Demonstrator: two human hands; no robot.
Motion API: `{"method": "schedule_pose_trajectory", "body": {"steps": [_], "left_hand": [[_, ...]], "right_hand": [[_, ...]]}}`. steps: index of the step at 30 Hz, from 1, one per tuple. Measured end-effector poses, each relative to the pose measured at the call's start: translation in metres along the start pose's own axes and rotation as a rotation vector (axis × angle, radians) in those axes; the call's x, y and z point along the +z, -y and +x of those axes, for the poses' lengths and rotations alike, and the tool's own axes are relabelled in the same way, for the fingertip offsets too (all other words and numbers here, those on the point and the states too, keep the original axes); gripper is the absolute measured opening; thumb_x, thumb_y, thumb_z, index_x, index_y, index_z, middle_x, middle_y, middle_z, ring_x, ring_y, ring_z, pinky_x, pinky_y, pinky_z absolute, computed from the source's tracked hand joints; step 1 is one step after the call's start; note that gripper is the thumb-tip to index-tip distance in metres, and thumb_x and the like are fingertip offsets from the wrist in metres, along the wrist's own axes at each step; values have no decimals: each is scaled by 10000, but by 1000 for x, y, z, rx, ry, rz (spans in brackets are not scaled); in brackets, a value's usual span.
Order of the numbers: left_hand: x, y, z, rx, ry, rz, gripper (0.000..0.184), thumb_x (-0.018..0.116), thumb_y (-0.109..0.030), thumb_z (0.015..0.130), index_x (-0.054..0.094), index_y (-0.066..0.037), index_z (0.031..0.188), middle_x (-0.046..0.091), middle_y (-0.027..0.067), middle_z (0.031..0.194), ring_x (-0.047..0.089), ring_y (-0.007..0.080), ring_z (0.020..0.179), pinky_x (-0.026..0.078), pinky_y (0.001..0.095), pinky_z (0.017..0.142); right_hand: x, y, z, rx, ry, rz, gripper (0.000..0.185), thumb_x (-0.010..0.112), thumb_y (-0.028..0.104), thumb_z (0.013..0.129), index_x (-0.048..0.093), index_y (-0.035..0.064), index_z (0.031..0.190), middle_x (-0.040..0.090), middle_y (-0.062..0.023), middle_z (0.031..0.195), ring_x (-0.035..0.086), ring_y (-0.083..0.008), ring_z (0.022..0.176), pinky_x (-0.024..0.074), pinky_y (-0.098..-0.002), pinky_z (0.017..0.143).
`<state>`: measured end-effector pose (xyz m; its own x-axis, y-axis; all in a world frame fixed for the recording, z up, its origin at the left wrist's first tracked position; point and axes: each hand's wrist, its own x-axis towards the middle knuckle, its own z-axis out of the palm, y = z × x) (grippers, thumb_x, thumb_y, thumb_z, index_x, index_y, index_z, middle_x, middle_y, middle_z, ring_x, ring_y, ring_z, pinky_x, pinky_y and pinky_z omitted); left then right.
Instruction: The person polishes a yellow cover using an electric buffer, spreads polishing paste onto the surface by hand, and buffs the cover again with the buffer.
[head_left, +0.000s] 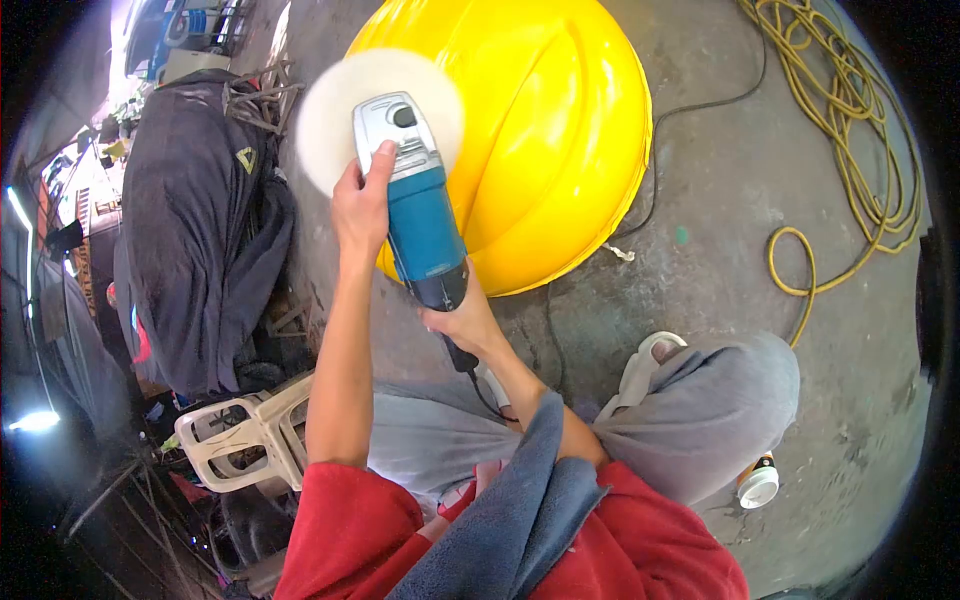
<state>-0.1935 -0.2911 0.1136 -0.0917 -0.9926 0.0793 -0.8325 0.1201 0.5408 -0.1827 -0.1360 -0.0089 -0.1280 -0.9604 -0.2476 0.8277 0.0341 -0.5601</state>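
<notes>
My left hand (362, 203) is wrapped round the silver head of a blue power polisher (422, 222), thumb lying on the metal housing. Its black rear handle is in my right hand (468, 318). At the front of the tool, a round white pad (335, 120) looks blurred, and it overlaps the left edge of a large, glossy yellow curved piece (550, 130). Where the pad meets the yellow surface is hidden under the tool. A dark cord runs back from the handle, between my legs.
A coiled yellow hose (835, 110) lies on the concrete floor at right. A dark draped cover (195, 220) and a beige plastic chair (235, 440) stand at left. Near my right knee is a lidded cup (758, 486). A black cable runs beside the yellow piece.
</notes>
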Motion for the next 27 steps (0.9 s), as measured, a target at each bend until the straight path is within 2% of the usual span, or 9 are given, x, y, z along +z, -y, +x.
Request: {"method": "schedule_pose_trajectory", "body": {"steps": [7, 10, 12, 13, 15, 19, 23, 26, 27], "left_hand": [[22, -27, 16, 84, 159, -48, 622, 619, -558, 837, 660, 57, 924, 647, 140, 766, 567, 186, 700, 457, 327, 679], [19, -17, 10, 67, 143, -36, 605, 614, -537, 851, 664, 58, 955, 658, 139, 791, 580, 182, 731, 462, 323, 702], [8, -10, 0, 48, 120, -39, 586, 607, -513, 867, 662, 58, 990, 669, 137, 834, 591, 179, 769, 464, 316, 731], [1, -5, -7, 31, 96, -42, 568, 601, -488, 883, 661, 59, 1025, 680, 136, 877, 602, 176, 807, 467, 310, 760], [-14, 10, -18, -2, 87, -51, 550, 596, -462, 895, 653, 60, 1058, 684, 136, 922, 606, 174, 843, 466, 306, 788], [-34, 37, -44, -98, 51, -49, 522, 592, -418, 913, 638, 64, 1107, 686, 131, 1009, 612, 175, 914, 463, 304, 838], [-28, 25, -48, -107, 35, -57, 509, 599, -413, 909, 643, 59, 1092, 688, 136, 985, 613, 174, 895, 467, 311, 827], [-11, 14, -36, -23, 90, -110, 511, 607, -429, 898, 648, 49, 1075, 689, 142, 959, 615, 176, 872, 469, 312, 808], [-8, 7, -34, -16, 116, -87, 516, 610, -439, 892, 650, 45, 1068, 688, 144, 948, 616, 177, 862, 470, 313, 800]], "right_hand": [[-9, 16, 7, -107, -111, -74, 649, 707, -8, 639, 408, 35, 1213, 561, -62, 927, 573, -134, 643, 492, -278, 567], [-9, 9, 3, -72, -93, -78, 667, 716, 9, 636, 403, 32, 1225, 563, -71, 982, 583, -146, 749, 505, -292, 678], [-1, 12, -8, -96, -116, -59, 694, 727, 29, 625, 400, 24, 1238, 552, -70, 1028, 559, -155, 890, 474, -306, 813], [2, 8, -13, -93, -116, -57, 694, 727, 29, 625, 400, 24, 1238, 552, -70, 1028, 559, -155, 890, 474, -306, 813], [6, -5, -25, 34, -103, -179, 737, 742, 50, 609, 393, 18, 1257, 536, -73, 1070, 518, -160, 982, 426, -314, 896], [15, -37, -50, 98, -71, -99, 775, 749, 69, 594, 383, 19, 1275, 531, -76, 1073, 523, -171, 962, 427, -310, 888], [13, -19, -53, 92, -71, -149, 770, 750, 61, 597, 382, 24, 1273, 531, -69, 1063, 524, -167, 955, 432, -306, 876], [4, -7, -42, 69, -121, -211, 767, 751, 51, 602, 381, 30, 1274, 531, -60, 1050, 525, -156, 943, 437, -304, 863], [1, -6, -40, 66, -119, -169, 791, 757, 95, 606, 367, 20, 1290, 541, -93, 1078, 533, -191, 977, 427, -326, 898]]}}
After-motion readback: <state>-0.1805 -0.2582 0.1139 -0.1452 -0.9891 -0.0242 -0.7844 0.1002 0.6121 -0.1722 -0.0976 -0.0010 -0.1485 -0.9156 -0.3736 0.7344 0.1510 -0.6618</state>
